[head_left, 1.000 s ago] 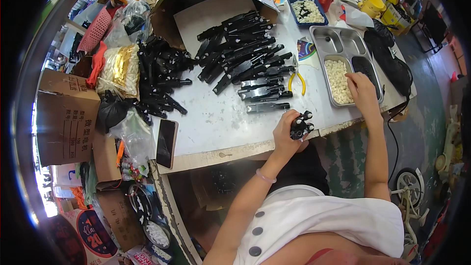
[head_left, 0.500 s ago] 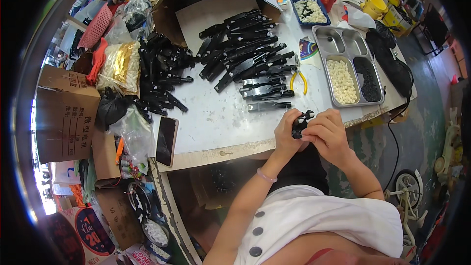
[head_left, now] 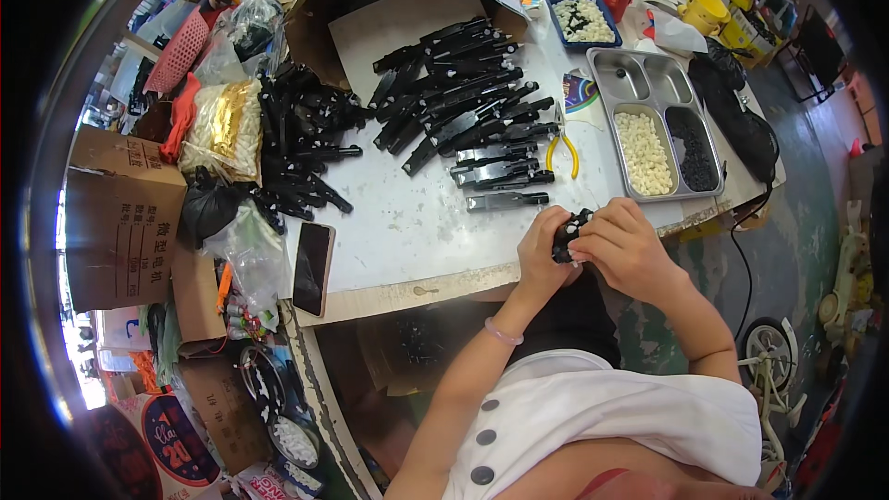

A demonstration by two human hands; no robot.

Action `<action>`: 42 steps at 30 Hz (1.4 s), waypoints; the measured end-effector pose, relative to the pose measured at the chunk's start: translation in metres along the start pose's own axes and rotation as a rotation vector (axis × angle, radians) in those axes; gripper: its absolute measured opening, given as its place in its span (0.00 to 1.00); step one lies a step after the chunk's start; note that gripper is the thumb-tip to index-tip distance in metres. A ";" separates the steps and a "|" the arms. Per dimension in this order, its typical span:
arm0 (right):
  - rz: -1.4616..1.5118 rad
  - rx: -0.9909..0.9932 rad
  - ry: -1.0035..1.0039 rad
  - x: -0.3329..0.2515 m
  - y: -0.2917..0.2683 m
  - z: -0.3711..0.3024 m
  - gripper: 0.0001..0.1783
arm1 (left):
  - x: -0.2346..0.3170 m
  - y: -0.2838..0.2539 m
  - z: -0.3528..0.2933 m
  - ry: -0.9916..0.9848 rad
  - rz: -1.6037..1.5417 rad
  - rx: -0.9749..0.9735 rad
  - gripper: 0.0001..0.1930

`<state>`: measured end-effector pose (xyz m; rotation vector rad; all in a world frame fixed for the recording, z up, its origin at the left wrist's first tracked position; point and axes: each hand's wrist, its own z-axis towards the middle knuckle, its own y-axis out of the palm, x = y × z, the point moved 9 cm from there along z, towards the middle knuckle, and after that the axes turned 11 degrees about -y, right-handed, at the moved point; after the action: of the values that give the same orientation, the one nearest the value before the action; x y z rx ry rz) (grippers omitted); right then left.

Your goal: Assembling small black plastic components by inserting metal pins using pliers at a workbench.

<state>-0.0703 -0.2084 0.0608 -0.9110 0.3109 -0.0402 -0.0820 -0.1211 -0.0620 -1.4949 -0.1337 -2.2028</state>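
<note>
A small black plastic part with white bits on it (head_left: 567, 235) is held just off the table's front edge. My left hand (head_left: 537, 250) wraps its fingers around the part from the left. From the right, my right hand (head_left: 622, 243) is closed with its fingertips pressed on the same part; what lies under those fingertips is hidden. Beyond the hands, several long black plastic parts with white ends (head_left: 463, 97) lie in rows on the white table (head_left: 398, 231). Yellow-handled pliers (head_left: 572, 159) rest right of the rows.
Right of the rows stands a divided metal tray (head_left: 656, 104) with white and black pieces. A blue tray (head_left: 613, 42) holds more white pieces. A phone (head_left: 313, 268) lies near the front left corner. A black pile (head_left: 301, 130) and an open cardboard box (head_left: 310, 46) stand behind.
My right hand has shifted slightly up, its wrist and forearm swinging outward to the right, with its fingers still on the part. My left hand has barely moved.
</note>
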 end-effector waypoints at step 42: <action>-0.592 -0.795 -0.572 -0.042 0.033 0.022 0.06 | 0.003 0.002 0.001 -0.022 0.085 -0.007 0.28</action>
<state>-0.1072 -0.1645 0.0576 -1.7249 -0.5292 -0.2065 -0.0815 -0.1232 -0.0597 -1.5011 -0.0688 -2.1219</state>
